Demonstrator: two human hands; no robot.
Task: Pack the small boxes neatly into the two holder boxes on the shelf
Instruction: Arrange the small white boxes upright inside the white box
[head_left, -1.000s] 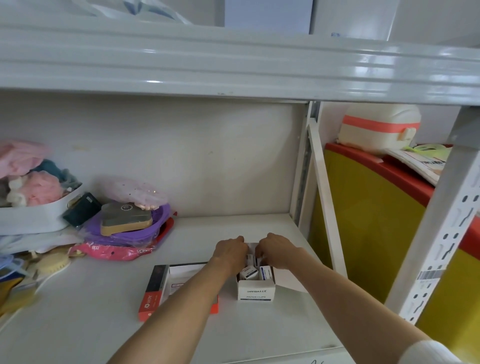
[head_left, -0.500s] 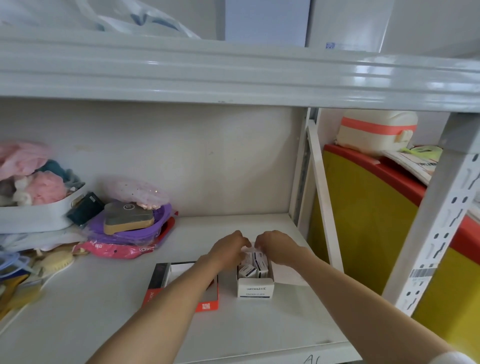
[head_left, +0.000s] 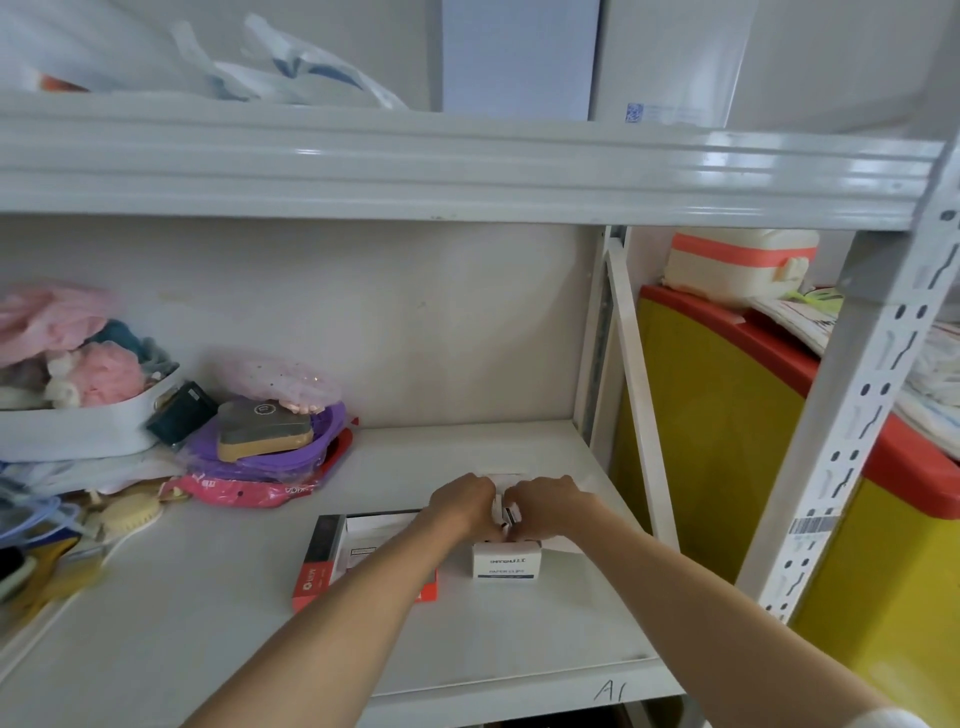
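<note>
both hands are close together, almost touching. the left hand and the right hand pinch some small boxes between them. right under the hands sits the white holder box on the shelf. the red holder box lies just under the left arm, beside the white one.

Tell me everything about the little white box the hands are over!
The white holder box looks like thin cardboard, with small dark print on its front. It stands upright on the white shelf, top open, right of a red-edged box. Small boxes poke out of it. The left hand and right hand press together over them, hiding its top.
</note>
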